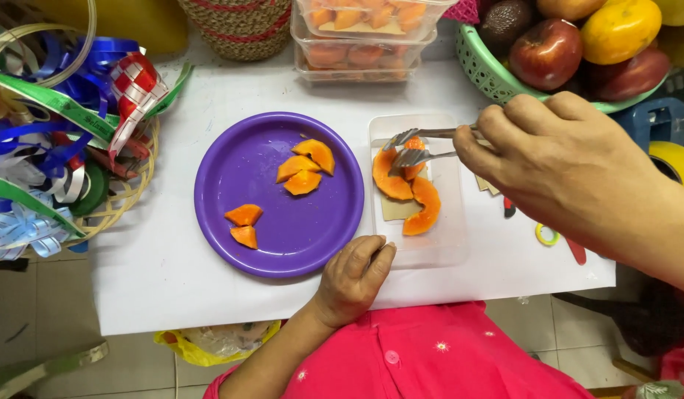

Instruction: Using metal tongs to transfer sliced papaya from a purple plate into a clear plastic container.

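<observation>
My right hand [556,159] grips metal tongs [419,146] whose tips close on an orange papaya piece [413,168] over a clear plastic tray [449,229]. Two larger curved papaya slices [423,207] lie in that tray on a small card. My left hand [354,277] rests on the tray's near left corner, beside the rim of a purple plate [275,244]. On the plate lie several cut papaya pieces, three near the middle [306,168] and two at the left [244,224].
Stacked clear boxes of papaya [360,33] stand at the back beside a woven basket [242,29]. A green basket [486,70] of apples and oranges sits back right. Coloured ribbons [57,133] fill the left. Scissors [560,240] lie right of the tray.
</observation>
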